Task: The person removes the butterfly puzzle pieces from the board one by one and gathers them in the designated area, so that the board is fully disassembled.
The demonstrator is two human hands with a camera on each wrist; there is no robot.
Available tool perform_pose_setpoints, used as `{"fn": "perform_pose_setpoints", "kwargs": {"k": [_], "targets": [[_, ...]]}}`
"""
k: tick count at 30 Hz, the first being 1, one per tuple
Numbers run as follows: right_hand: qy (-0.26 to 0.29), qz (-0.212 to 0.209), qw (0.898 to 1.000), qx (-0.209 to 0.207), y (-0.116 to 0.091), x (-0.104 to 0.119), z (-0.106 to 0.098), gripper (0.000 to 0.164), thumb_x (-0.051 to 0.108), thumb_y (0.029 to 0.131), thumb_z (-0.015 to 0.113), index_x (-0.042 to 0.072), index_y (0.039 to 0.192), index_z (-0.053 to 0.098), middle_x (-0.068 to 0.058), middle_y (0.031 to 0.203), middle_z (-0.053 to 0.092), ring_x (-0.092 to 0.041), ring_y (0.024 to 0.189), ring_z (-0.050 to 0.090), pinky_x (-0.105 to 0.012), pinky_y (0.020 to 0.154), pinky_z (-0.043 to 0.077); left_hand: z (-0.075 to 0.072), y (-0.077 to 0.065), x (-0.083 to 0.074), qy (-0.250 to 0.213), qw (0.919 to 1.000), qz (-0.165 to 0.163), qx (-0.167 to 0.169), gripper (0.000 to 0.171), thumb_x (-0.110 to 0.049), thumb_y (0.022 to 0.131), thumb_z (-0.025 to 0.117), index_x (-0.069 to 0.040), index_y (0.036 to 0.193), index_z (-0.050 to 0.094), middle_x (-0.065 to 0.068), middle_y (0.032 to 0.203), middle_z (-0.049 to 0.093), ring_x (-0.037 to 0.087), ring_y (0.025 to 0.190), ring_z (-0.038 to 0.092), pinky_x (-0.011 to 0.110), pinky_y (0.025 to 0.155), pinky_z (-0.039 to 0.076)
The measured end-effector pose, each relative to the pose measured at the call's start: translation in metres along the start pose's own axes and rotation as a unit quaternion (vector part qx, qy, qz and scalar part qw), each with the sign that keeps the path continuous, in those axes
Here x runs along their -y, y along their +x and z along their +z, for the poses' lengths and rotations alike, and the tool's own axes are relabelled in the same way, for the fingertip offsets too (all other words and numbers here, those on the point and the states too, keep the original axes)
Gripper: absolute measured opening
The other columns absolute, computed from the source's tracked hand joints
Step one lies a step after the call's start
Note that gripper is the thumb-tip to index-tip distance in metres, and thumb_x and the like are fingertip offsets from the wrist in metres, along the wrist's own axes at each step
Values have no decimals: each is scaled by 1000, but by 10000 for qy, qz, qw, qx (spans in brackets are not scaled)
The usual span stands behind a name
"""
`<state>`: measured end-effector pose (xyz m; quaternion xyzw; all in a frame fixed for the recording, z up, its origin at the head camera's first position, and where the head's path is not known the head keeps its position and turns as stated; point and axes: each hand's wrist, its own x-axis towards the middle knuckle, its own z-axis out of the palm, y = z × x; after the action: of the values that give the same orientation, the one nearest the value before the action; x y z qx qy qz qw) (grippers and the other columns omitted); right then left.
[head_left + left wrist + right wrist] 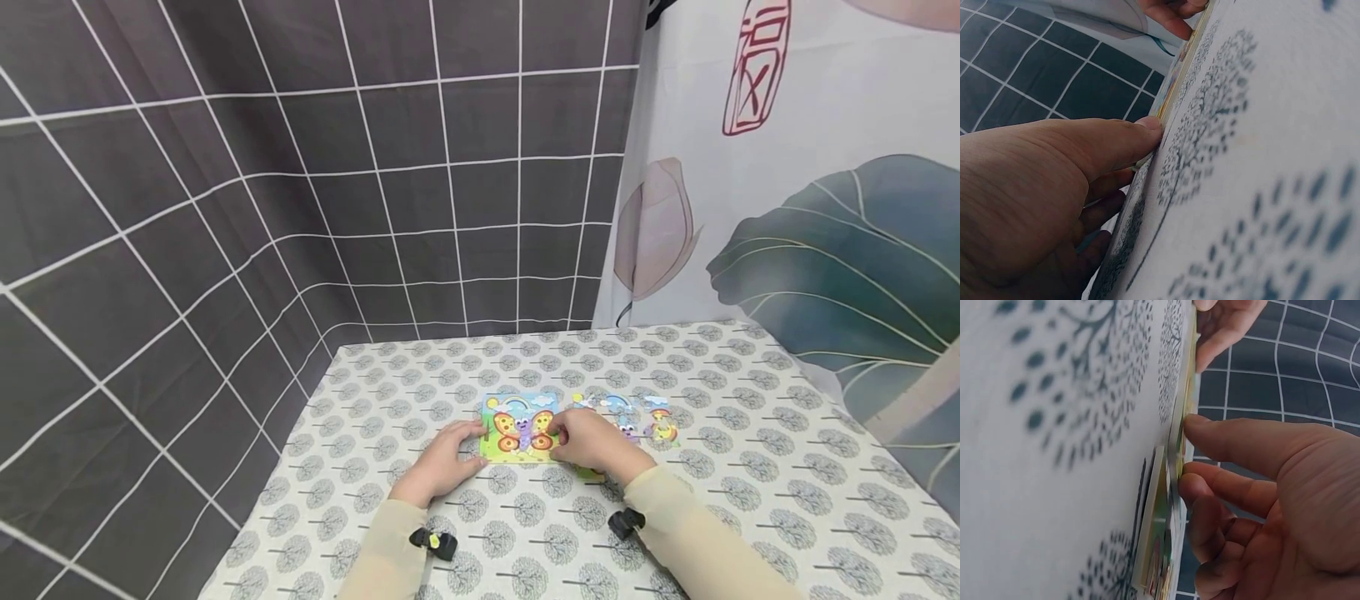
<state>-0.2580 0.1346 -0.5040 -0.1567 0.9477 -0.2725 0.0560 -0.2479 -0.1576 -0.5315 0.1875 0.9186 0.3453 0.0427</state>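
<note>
A square butterfly jigsaw puzzle (517, 421) lies flat on the table, its picture showing a purple body and orange-yellow wings under a rainbow. My left hand (446, 458) rests at its left edge, thumb and fingers spread and touching the border; the left wrist view shows the thumb (1147, 125) against the edge. At the right edge, my right hand (592, 440) pinches a puzzle piece (1180, 447) between thumb and curled forefinger. The hand hides most of that piece. Other loose puzzle pieces (662, 425) lie to the right, partly behind the right hand.
A tree-print cloth covers the table (525, 533). A dark grid-patterned curtain (420, 200) hangs behind and to the left. On the right hangs a pale curtain (825, 250) with leaf pictures. Beneath the right hand lies a green-yellow piece (588, 473).
</note>
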Motion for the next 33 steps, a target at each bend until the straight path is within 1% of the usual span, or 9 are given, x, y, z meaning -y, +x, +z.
{"fn": "perform_pose_setpoints", "kwargs": {"k": [7,14,20,26,33], "targets": [[30,3,10000,-18,-2,3,0,31,17,82,90,11,109,77,6,73,58,-13,62,52,-32,62,46,0,1,0,24,10000,48,-7,54,-29,94,78,-21,145,62,-6,159,49,24,151,38,52,126,27],[162,24,9999,25,-3,5,-3,29,15,83,89,10,107,75,4,73,58,-13,62,51,-31,61,45,0,0,1,-15,10000,54,-40,54,-28,94,78,-20,145,62,-5,158,50,24,151,38,51,127,26],[295,70,9995,56,-4,4,-3,26,12,84,87,13,105,72,4,74,57,-13,62,52,-32,61,47,1,0,1,20,10000,42,-49,54,-29,94,78,-20,144,62,-5,159,49,25,151,38,52,126,27],[330,44,9994,-62,-4,3,-3,21,9,85,84,15,101,70,3,74,58,-14,60,53,-32,60,48,1,0,0,55,10000,59,-26,55,-29,94,78,-21,145,62,-6,159,49,24,151,38,52,126,27],[353,60,9991,-237,0,2,-2,16,10,87,83,17,94,70,4,76,58,-14,66,54,-32,63,49,0,0,-1,101,9999,75,-5,55,-29,94,78,-20,145,62,-5,159,49,25,150,39,52,126,27]]}}
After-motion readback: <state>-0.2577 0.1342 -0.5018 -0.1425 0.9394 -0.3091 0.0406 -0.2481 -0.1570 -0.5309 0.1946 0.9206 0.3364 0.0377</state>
